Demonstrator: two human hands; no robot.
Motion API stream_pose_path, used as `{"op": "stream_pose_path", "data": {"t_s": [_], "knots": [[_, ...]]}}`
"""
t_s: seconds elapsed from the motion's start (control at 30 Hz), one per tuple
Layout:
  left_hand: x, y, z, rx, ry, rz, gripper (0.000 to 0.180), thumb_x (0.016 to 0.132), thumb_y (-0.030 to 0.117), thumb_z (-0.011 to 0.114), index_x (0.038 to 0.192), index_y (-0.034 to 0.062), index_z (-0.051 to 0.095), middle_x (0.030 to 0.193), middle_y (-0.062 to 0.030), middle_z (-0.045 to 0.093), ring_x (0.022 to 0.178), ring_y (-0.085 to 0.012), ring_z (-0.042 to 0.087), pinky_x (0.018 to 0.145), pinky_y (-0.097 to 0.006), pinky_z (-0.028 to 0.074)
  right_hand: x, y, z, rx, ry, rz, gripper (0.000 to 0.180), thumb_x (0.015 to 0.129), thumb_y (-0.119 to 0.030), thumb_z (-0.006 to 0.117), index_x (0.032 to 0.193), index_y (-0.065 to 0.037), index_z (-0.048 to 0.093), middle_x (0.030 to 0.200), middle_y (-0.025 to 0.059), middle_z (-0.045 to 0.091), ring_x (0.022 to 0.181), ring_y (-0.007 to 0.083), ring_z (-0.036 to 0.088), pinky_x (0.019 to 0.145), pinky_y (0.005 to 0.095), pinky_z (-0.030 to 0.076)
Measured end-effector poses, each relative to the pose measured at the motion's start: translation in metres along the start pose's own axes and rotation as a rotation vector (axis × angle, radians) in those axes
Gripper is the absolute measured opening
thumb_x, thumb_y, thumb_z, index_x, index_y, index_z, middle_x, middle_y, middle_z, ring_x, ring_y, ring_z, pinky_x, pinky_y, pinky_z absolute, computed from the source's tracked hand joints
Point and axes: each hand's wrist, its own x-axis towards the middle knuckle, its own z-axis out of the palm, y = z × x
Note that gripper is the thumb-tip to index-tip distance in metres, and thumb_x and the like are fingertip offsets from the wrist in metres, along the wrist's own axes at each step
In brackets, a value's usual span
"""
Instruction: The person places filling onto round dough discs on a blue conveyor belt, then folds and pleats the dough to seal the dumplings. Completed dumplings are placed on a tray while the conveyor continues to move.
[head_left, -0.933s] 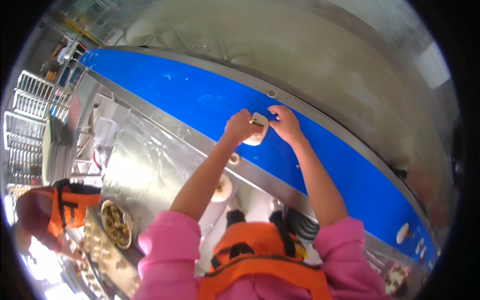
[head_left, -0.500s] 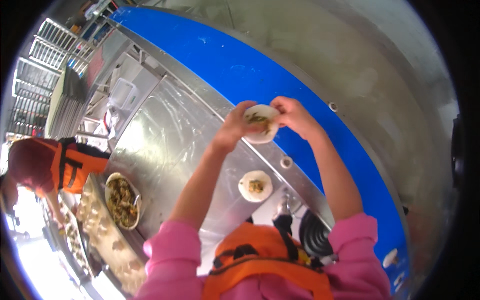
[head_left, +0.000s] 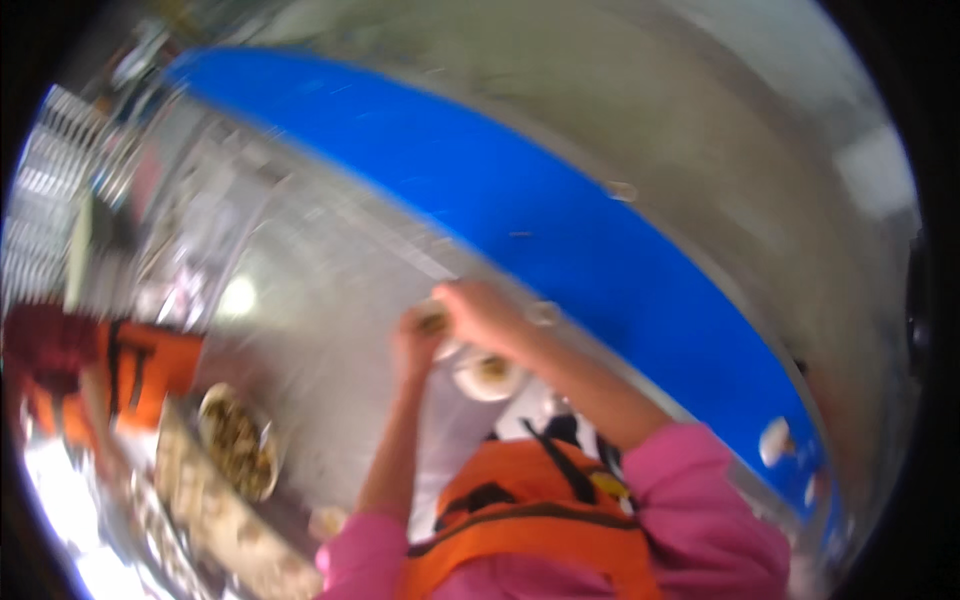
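Looking down from the head camera, both hands are meeting close together over the shiny metal table (head_left: 330,300), just near the edge of the long blue belt (head_left: 560,230). The left hand (head_left: 418,345) is curling its fingers around a small round wrapper with filling (head_left: 434,322), and the right hand (head_left: 488,315) is pressing in on it from the other side, so the two hands are touching. The picture is blurry, so I cannot tell how tight each grip is. A second small white round piece with filling (head_left: 488,372) is sitting just below the right hand, closer to the body. Both arms are reaching up from the pink sleeves, bent inward. A bowl of filling (head_left: 238,442) is sitting well off to the left.
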Motion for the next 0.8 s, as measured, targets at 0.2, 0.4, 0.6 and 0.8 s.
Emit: {"op": "stream_pose_path", "data": {"t_s": [0.2, 0.4, 0.6, 0.8], "knots": [[0.011, 0.042, -0.047, -0.3, 0.213, -0.219, 0.055, 0.069, 0.005, 0.055, 0.122, 0.0017, 0.041, 0.123, -0.0126, 0.042, 0.114, -0.0246, 0.039, 0.09, -0.036, 0.036, -0.153, 0.065, -0.077, 0.177, 0.209, 0.083, 0.013, 0.074, -0.004, 0.053, 0.086, -0.006, 0.056, 0.079, 0.0125, 0.058, 0.075, 0.028, 0.058, 0.062, 0.0368, 0.046], [-0.016, 0.214, 0.067, -0.487, -0.208, 0.141, 0.042, 0.07, -0.001, 0.057, 0.112, 0.004, 0.051, 0.111, -0.008, 0.051, 0.102, -0.0199, 0.045, 0.085, -0.032, 0.038, -0.417, 0.162, -0.175, -0.007, 1.062, 0.696, 0.013, 0.073, -0.003, 0.056, 0.084, -0.007, 0.059, 0.083, 0.0095, 0.061, 0.066, 0.0218, 0.059, 0.058, 0.0314, 0.047], [-0.169, 0.355, 0.256, -0.331, -0.954, 0.04, 0.038, 0.069, 0.008, 0.062, 0.106, 0.0023, 0.054, 0.098, -0.0067, 0.057, 0.086, -0.0149, 0.052, 0.071, -0.026, 0.042, -0.527, 0.223, -0.202, -0.173, 0.913, 0.682, 0.032, 0.061, 0.003, 0.055, 0.092, -0.006, 0.057, 0.093, 0.0091, 0.059, 0.085, 0.0271, 0.055, 0.073, 0.0343, 0.046], [-0.221, 0.399, 0.324, -0.147, -0.869, 0.008, 0.039, 0.068, 0.006, 0.059, 0.105, -0.0046, 0.052, 0.089, -0.0097, 0.058, 0.078, -0.016, 0.053, 0.066, -0.026, 0.042, -0.528, 0.252, -0.216, -0.003, 0.484, 0.412, 0.033, 0.059, -0.001, 0.059, 0.091, -0.007, 0.056, 0.089, 0.0094, 0.058, 0.089, 0.0299, 0.052, 0.075, 0.0373, 0.044]]}}
